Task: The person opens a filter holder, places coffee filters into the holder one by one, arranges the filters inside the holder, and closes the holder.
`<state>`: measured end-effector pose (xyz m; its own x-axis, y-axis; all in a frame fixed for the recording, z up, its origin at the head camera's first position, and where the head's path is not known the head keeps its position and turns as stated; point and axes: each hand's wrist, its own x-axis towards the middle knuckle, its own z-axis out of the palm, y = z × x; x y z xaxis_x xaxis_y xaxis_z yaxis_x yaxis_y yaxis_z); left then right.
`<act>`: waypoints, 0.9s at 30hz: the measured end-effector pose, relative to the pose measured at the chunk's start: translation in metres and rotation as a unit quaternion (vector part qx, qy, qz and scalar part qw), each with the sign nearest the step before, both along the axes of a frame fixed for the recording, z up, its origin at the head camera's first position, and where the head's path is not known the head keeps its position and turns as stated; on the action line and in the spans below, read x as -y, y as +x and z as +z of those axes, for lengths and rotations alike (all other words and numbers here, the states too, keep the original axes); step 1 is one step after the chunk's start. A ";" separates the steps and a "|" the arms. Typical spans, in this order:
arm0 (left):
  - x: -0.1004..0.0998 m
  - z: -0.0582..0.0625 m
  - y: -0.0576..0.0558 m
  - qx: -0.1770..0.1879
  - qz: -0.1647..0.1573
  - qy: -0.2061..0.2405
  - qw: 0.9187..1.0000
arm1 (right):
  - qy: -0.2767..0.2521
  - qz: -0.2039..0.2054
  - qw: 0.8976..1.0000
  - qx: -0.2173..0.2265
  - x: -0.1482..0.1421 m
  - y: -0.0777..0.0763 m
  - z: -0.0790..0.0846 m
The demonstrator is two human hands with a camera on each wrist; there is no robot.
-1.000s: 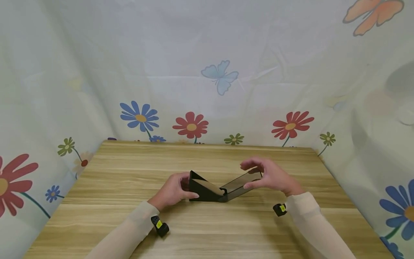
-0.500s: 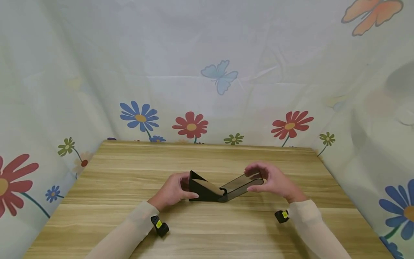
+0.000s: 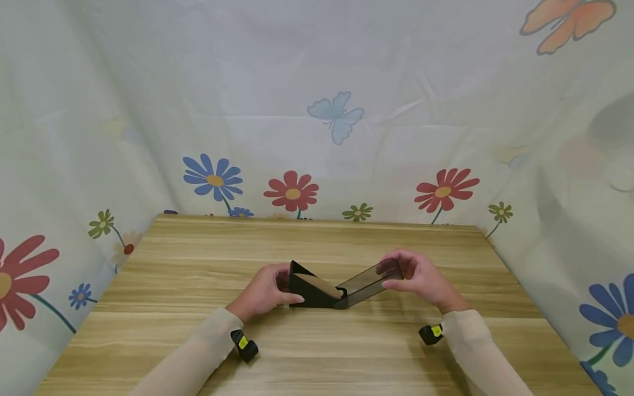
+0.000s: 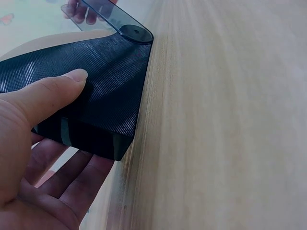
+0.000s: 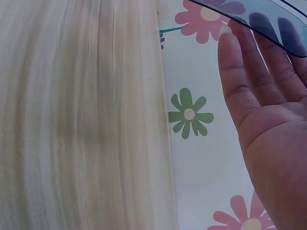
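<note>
A black ribbed box [image 3: 313, 294] lies near the middle of the table with tan, thin sheet-like contents [image 3: 317, 285] inside. Its smoky see-through lid [image 3: 364, 283] is hinged at the box's right end and slants up to the right. My left hand [image 3: 267, 289] grips the box's left end; in the left wrist view the thumb [image 4: 57, 93] presses on the ribbed side and the fingers lie against the end. At the lid's raised end, my right hand [image 3: 418, 278] curls round it, thumb by the near edge. Its fingers [image 5: 264, 40] show through the plastic in the right wrist view.
A wood-grain table [image 3: 317, 352] lies under everything. Behind it and at both sides hangs a white cloth [image 3: 247, 82] printed with flowers and butterflies. Each wrist wears a small black camera, one at the left cuff [image 3: 244, 345] and one at the right cuff [image 3: 431, 334].
My right hand has moved slightly right and down along the lid's raised end, its fingers now behind the plastic. The box, the lid and my left hand have hardly moved.
</note>
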<state>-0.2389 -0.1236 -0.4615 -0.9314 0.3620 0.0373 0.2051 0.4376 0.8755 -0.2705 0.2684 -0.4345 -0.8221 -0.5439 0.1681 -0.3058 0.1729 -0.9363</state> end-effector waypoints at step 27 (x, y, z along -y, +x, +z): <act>0.000 -0.003 -0.001 -0.002 -0.001 0.000 1.000 | 0.015 -0.048 0.999 -0.021 0.025 0.007 0.016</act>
<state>-0.2402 -0.1239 -0.4648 -0.9305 0.3639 0.0406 0.2090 0.4367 0.8750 -0.2633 0.2435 -0.4183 -0.8635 -0.4681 0.1878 -0.3246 0.2307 -0.9173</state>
